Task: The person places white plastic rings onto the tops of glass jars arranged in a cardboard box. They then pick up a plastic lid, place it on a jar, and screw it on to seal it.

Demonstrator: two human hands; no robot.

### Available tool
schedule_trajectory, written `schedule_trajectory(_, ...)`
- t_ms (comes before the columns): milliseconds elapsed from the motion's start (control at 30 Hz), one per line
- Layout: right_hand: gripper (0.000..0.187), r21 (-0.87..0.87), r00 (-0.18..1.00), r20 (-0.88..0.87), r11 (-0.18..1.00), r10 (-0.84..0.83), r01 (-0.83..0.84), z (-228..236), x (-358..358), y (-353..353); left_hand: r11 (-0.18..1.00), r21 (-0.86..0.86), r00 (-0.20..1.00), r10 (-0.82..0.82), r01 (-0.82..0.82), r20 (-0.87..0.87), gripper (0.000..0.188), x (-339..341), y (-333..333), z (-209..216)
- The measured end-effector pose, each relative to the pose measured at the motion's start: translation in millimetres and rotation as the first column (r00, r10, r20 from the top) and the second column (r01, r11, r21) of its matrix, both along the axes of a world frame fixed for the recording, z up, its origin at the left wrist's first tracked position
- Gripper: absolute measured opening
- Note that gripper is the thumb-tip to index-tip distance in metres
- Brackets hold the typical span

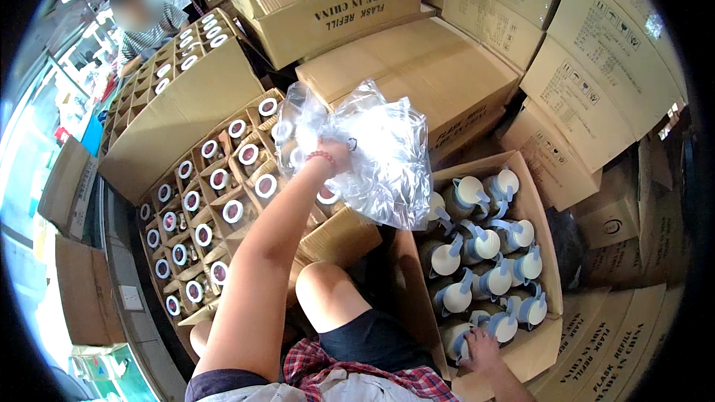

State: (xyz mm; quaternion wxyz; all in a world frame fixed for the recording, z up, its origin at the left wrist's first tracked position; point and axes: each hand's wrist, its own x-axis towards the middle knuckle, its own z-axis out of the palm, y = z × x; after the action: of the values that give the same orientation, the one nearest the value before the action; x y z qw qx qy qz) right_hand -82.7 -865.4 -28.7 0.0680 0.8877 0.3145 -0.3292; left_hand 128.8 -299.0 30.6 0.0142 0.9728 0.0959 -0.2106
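Observation:
My left hand (337, 156), with a red bead bracelet at the wrist, is stretched forward and closed on a crumpled clear plastic bag (395, 160). The bag hangs over the edge of a divided carton (246, 234) full of round-topped pieces with white rims and dark red centres. At the lower right, my right hand (482, 351) curls its fingers around the top of a flask (456, 341) with a white lid. That flask stands in an open carton (555, 331) among several upright flasks (477, 242) with white lids and blue-grey handles.
Behind the bag lies a large closed carton (402, 67), with another carton (335, 18) beyond it. Stacked cartons (596, 67) rise on the right. Flattened cartons (611, 350) lean at the lower right. At the upper left, a person (141, 18) is beside another divided carton (194, 104).

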Motion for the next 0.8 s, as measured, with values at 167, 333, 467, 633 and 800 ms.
schedule_trajectory(167,0.077,0.191,1.0,-0.008,0.981,0.019,-0.017,69,46,-4,0.977,-0.205,0.709,0.101,0.063,0.698,0.037,-95,23,39)
schedule_trajectory(333,0.069,0.478,0.968,-0.125,0.842,-0.217,0.251,163,80,-11,0.874,-0.485,0.545,0.397,0.02,0.738,0.035,-225,2,77)
schedule_trajectory(467,0.06,0.771,0.913,-0.356,0.488,-0.201,0.408,222,65,36,0.361,-0.923,0.626,0.691,0.134,0.361,0.044,-335,-35,82)
schedule_trajectory(633,0.07,0.809,0.783,-0.582,0.057,0.218,0.585,188,6,155,0.011,-0.916,0.569,0.781,0.4,0.258,0.073,-449,-94,112)
schedule_trajectory(800,0.086,0.925,0.82,-0.188,0.378,0.541,-0.037,125,-85,221,0.374,-0.904,0.077,0.915,0.205,0.396,0.035,-512,-98,115)
